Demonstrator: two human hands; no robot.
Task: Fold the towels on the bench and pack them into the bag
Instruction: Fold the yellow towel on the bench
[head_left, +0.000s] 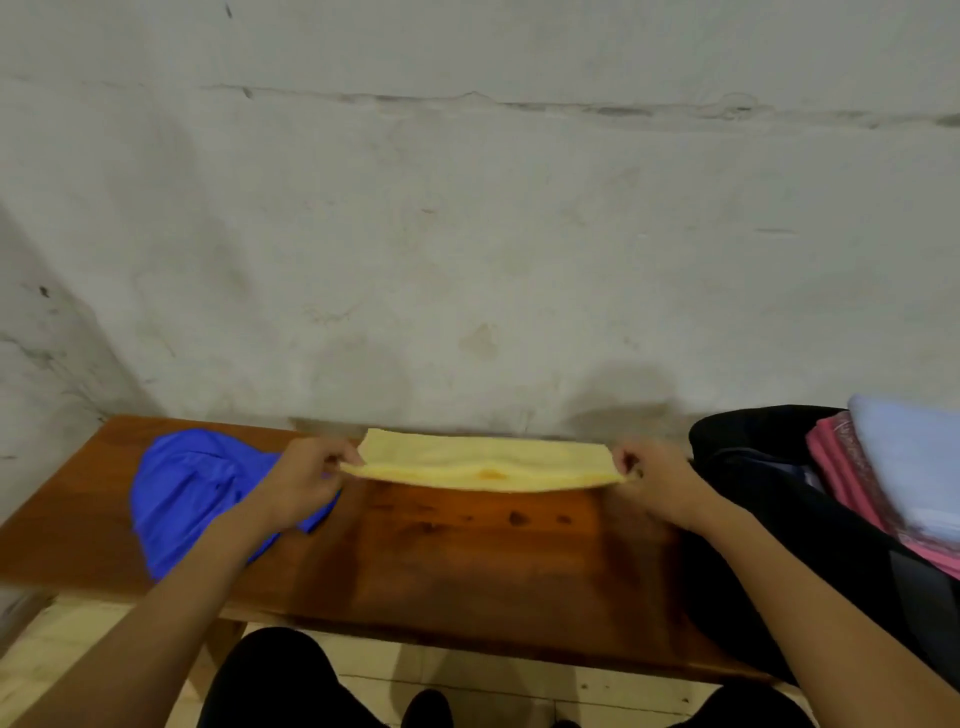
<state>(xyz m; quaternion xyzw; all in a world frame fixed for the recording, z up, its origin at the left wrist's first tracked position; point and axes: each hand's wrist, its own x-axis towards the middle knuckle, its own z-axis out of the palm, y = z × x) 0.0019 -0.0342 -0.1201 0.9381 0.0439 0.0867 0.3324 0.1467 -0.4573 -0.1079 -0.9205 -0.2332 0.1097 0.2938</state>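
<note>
A: Progress so far?

B: Roughly midway, I'd judge. The left hand (311, 470) and the right hand (647, 475) are each pinching one end of the yellow towel (483, 461), stretching it level just above the counter (467, 551), at about twelve o'clock from the person. It is looking already folded into a long strip.

A: And the bag?

B: The black bag (753, 457) is sitting open at three o'clock, with a pink towel (841, 467) and a pale blue towel (914, 457) folded and lying in its mouth.

A: What is remaining?

B: The blue towel (197, 488) is lying crumpled at nine o'clock, partly under the left forearm, not yet folded.
</note>
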